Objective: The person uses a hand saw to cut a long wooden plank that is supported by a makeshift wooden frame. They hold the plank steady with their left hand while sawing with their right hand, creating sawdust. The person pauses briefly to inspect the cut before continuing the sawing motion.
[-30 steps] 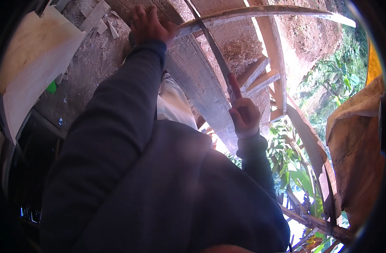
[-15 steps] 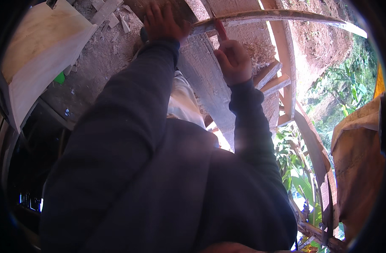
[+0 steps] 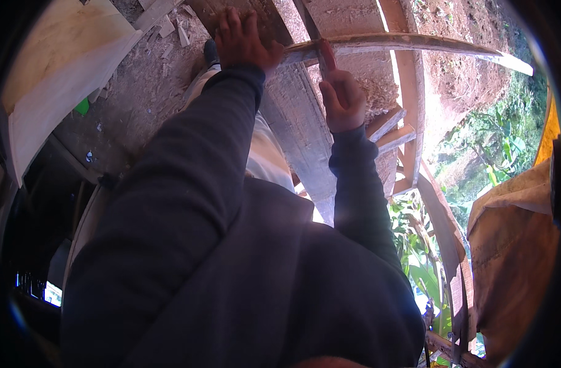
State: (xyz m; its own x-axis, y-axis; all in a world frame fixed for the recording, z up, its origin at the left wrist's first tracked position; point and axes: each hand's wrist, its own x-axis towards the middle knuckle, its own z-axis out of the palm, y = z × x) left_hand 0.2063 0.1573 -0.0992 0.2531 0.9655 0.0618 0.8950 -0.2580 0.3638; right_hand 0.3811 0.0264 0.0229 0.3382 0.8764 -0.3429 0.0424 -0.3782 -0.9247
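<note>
A long, narrow wooden strip [image 3: 409, 42] lies crosswise over a thick grey plank [image 3: 299, 116], its far end reaching out to the right. My left hand [image 3: 246, 48] rests on a dark board [image 3: 256, 15] at the strip's left end, fingers stretched and apart, thumb at the strip. Whether the palm pins the strip is hidden. A slim red tool [image 3: 327, 55] is in my right hand [image 3: 345, 101], which is closed around its lower part. The tool's top meets the strip's near edge; its exact kind cannot be made out.
Wood scraps and shavings [image 3: 179, 34] litter the ground at the upper left, beside a large pale wooden panel [image 3: 59, 67]. Two short wood pieces [image 3: 391, 132] jut out right of my right hand. A brown tarp [image 3: 513, 239] hangs at the right, near green plants [image 3: 501, 147].
The view has turned slightly, so the strip and both hands appear lower. Both hands keep nearly the same places along the strip, and the red tool still meets it.
</note>
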